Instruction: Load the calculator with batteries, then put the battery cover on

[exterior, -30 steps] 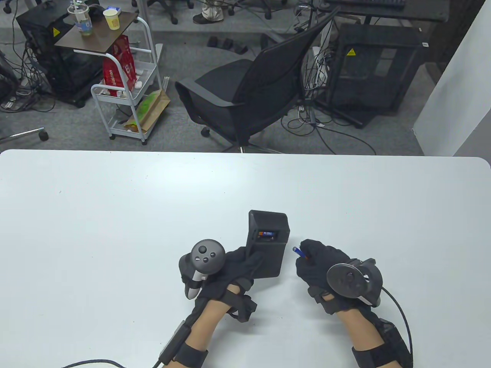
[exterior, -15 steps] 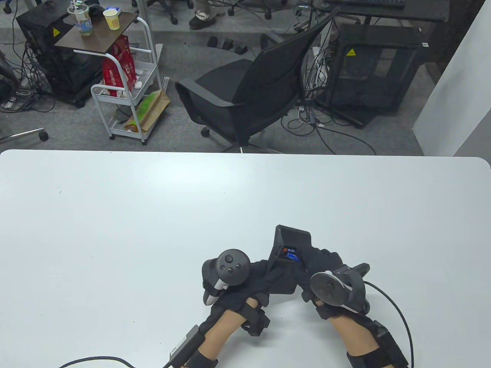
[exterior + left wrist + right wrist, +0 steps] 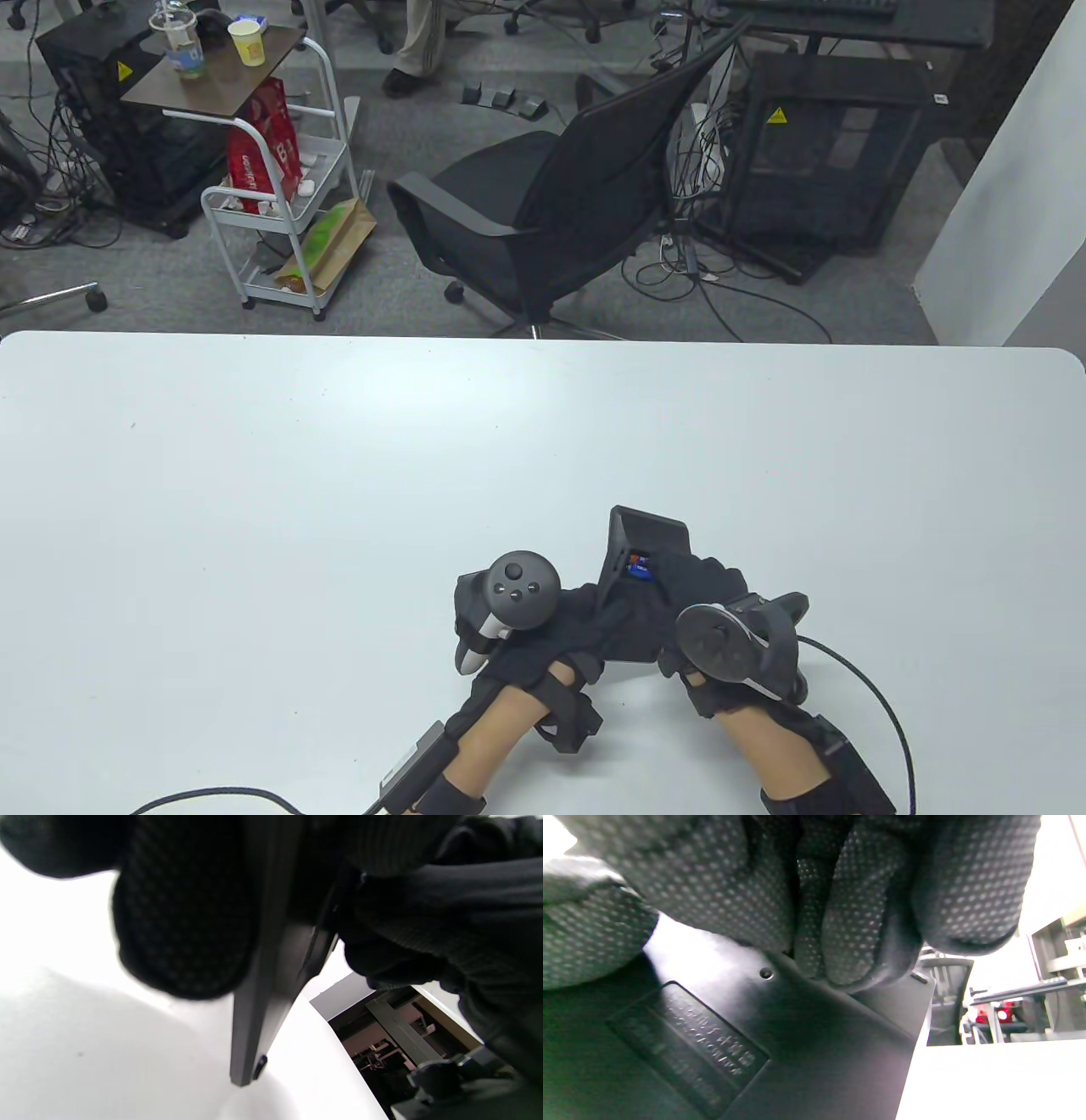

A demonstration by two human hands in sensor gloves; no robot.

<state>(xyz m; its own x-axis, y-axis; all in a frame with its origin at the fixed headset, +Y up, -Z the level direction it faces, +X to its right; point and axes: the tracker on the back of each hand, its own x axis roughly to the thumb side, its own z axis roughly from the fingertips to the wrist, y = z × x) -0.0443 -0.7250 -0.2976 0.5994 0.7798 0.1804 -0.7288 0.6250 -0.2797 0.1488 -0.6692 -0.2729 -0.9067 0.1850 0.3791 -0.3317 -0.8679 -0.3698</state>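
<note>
Black calculator (image 3: 642,543) tilts between both hands, batteries (image 3: 640,566) seemingly seated.

Calculator (image 3: 645,552): no longer flat on the table (image 3: 254,509); tilted up on edge, shifted toward 4 o'clock.
Left hand (image 3: 551,628): moved toward 3 o'clock with the calculator.
Right hand (image 3: 704,594): closed in toward 9 o'clock from well apart, fingers now on the calculator's back.
Battery (image 3: 638,564): gone from the right fingertips; blue and orange show in the compartment.
</note>
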